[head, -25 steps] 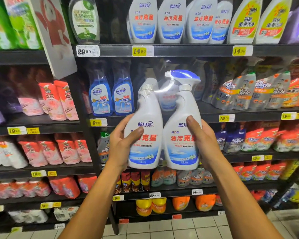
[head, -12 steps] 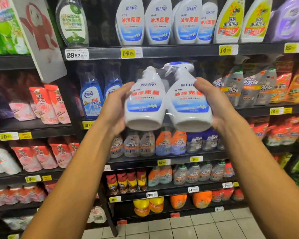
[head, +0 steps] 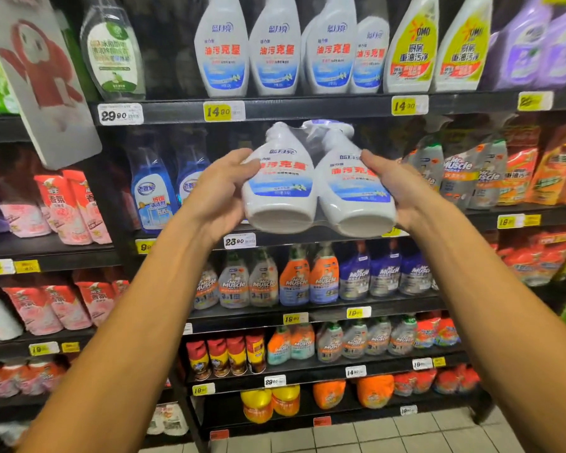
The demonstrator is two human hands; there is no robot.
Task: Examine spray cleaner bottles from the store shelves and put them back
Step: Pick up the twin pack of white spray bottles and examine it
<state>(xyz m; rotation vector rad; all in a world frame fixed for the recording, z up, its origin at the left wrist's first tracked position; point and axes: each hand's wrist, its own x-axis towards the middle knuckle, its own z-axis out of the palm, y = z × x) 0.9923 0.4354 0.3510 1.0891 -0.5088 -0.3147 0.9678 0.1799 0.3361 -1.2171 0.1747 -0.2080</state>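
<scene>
Tilted bases-forward, the twin-pack of spray bottles [head: 317, 188] is clasped between the left hand [head: 219, 191] and right hand [head: 402, 191], each grip curled round one side, apparently for sliding it nozzles-first onto the middle shelf [head: 307, 238] just behind.

A grey sign with a red figure [head: 43, 83] leans at the upper left beside a green-labelled clear bottle [head: 113, 50], pink refill pouches [head: 69, 207] fill the left shelves, red aerosol cans [head: 226, 356] stand lower down, and pale floor tiles [head: 406, 433] show at the bottom.
</scene>
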